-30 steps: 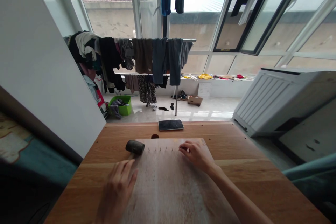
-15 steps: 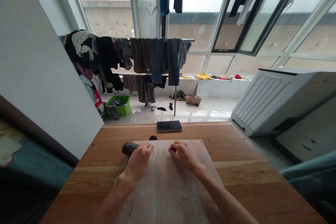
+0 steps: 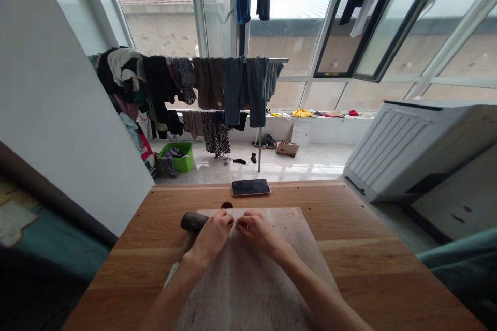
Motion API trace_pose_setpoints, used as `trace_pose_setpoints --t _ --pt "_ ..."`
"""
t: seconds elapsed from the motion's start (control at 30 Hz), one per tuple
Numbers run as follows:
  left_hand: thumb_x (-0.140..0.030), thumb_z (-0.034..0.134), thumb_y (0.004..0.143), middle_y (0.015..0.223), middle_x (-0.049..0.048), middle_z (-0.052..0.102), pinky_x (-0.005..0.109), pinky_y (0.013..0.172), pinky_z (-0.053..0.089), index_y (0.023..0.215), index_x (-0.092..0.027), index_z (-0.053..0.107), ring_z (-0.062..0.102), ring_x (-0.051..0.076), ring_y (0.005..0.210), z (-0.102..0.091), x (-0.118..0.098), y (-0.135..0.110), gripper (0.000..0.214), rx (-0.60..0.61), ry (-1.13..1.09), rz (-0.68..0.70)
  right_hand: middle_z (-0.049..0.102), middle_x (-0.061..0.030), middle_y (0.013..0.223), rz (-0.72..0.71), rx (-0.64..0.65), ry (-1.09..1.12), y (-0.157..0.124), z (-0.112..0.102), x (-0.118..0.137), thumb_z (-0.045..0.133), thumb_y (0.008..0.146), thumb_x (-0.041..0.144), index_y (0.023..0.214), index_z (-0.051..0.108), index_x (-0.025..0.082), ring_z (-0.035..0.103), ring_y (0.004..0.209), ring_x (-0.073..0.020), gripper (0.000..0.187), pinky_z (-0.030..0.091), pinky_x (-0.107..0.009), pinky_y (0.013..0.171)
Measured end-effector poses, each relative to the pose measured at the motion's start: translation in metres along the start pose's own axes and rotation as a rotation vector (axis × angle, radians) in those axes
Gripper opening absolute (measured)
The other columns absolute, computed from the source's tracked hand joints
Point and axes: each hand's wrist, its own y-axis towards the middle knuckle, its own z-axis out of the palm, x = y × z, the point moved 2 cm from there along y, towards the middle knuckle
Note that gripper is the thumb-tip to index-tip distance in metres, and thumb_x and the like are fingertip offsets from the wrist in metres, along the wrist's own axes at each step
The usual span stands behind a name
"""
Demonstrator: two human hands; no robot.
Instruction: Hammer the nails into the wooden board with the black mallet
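Observation:
On the pale wooden board [image 3: 256, 284] my two hands meet near its far edge. My left hand [image 3: 213, 232] is closed in a pinch, and whatever lies between its fingertips is hidden. My right hand [image 3: 258, 230] is pinched too, its fingertips almost touching the left ones; a tiny bright spot shows there, too small to name. The hands cover the spot where thin upright nails stood a moment earlier. Beside my left hand lies a hammer with a thick dark head [image 3: 193, 221], its handle partly under my left forearm.
A phone [image 3: 250, 187] lies at the far side of the wooden table [image 3: 373, 264], with a small dark round object [image 3: 227, 205] behind the board. Beyond are a laundry rack with trousers [image 3: 233, 88], a green basket [image 3: 182, 158] and a white ribbed cabinet [image 3: 396, 139].
My right hand has moved left across the board to my left hand, covering the thin nails between them. My left hand has shifted slightly right.

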Motion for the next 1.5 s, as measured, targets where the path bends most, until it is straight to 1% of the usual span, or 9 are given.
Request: trace_pose_setpoints --t 0.27,0.47,0.57,0.7,0.87,1.1,1.23,1.37,1.5 --pt "-0.020 0.057 0.093 0.092 0.0036 0.073 0.028 0.080 0.056 0.092 -0.019 0.070 0.070 0.017 0.084 -0.006 -0.018 -0.017 0.013 -0.118 -0.250 0.004 0.065 -0.0035 0.082 -0.052 -0.128 0.060 -0.020 -0.012 0.013 0.063 0.092 0.015 0.083 0.073 0.018 0.062 0.078 -0.0165 0.014 0.047 -0.026 0.071" --pt "-0.024 0.057 0.095 0.127 0.0042 0.070 0.035 0.099 0.056 0.127 -0.025 0.061 0.070 0.020 0.110 -0.002 -0.030 -0.062 0.032 -0.084 -0.198 0.103 0.068 -0.0071 0.111 -0.029 -0.047 0.137 -0.078 -0.039 0.017 0.059 0.097 0.026 0.123 0.068 0.026 0.068 0.095 -0.0187 0.028 0.054 -0.030 0.087" --pt "-0.029 0.051 0.099 0.142 0.0037 0.061 0.039 0.109 0.050 0.137 -0.029 0.055 0.060 0.021 0.128 -0.012 -0.009 -0.104 0.038 -0.127 0.060 0.107 0.066 -0.0071 0.124 0.035 -0.095 0.096 -0.117 -0.054 0.006 0.058 0.098 0.034 0.128 0.065 0.030 0.069 0.100 -0.0190 0.031 0.055 -0.031 0.093" --pt "-0.041 0.049 0.095 0.123 0.0103 0.068 0.049 0.097 0.055 0.122 -0.025 0.065 0.066 0.031 0.113 -0.021 0.040 -0.164 0.035 -0.316 0.356 -0.130 0.068 -0.0059 0.117 0.171 -0.196 0.020 -0.171 -0.061 -0.021 0.058 0.097 0.037 0.115 0.071 0.030 0.070 0.098 -0.0193 0.023 0.056 -0.030 0.091" --pt "-0.053 0.039 0.096 0.115 0.0084 0.069 0.034 0.072 0.059 0.125 -0.025 0.061 0.073 0.025 0.095 -0.013 0.069 -0.201 0.046 -0.176 0.200 -0.490 0.069 -0.0053 0.111 0.209 -0.202 0.031 -0.200 -0.050 -0.018 0.054 0.098 0.034 0.108 0.071 0.028 0.071 0.092 -0.0174 0.021 0.057 -0.026 0.083" --pt "-0.057 0.045 0.091 0.100 0.0058 0.076 0.032 0.078 0.059 0.101 -0.025 0.069 0.074 0.025 0.093 -0.010 0.036 -0.192 0.041 -0.307 -0.086 -0.434 0.069 -0.0036 0.095 0.142 -0.156 0.060 -0.170 -0.032 0.027 0.054 0.099 0.031 0.110 0.066 0.023 0.068 0.079 -0.0165 0.018 0.057 -0.028 0.076" --pt "-0.057 0.044 0.095 0.106 0.0049 0.078 0.028 0.083 0.059 0.109 -0.024 0.070 0.075 0.022 0.098 0.010 0.019 -0.201 0.044 -0.253 -0.223 -0.400 0.069 -0.0050 0.105 0.136 -0.111 0.005 -0.162 -0.023 0.037 0.057 0.097 0.027 0.115 0.064 0.025 0.068 0.097 -0.0201 0.020 0.057 -0.033 0.087" --pt "-0.055 0.044 0.097 0.108 0.0073 0.075 0.032 0.086 0.058 0.113 -0.024 0.067 0.073 0.024 0.101 0.016 0.003 -0.211 0.042 -0.312 -0.122 -0.335 0.062 -0.0092 0.133 0.117 -0.125 -0.171 -0.173 -0.018 0.030 0.056 0.098 0.030 0.128 0.061 0.026 0.057 0.127 -0.0259 0.031 0.048 -0.043 0.107" --pt "-0.047 0.039 0.100 0.102 0.0068 0.072 0.031 0.073 0.057 0.112 -0.025 0.066 0.074 0.024 0.090 0.006 -0.009 -0.216 0.037 -0.283 0.122 -0.358 0.048 -0.0101 0.153 0.156 -0.176 -0.405 -0.200 -0.019 0.000 0.054 0.097 0.048 0.143 0.053 0.026 0.033 0.148 -0.0343 0.051 0.031 -0.058 0.118"
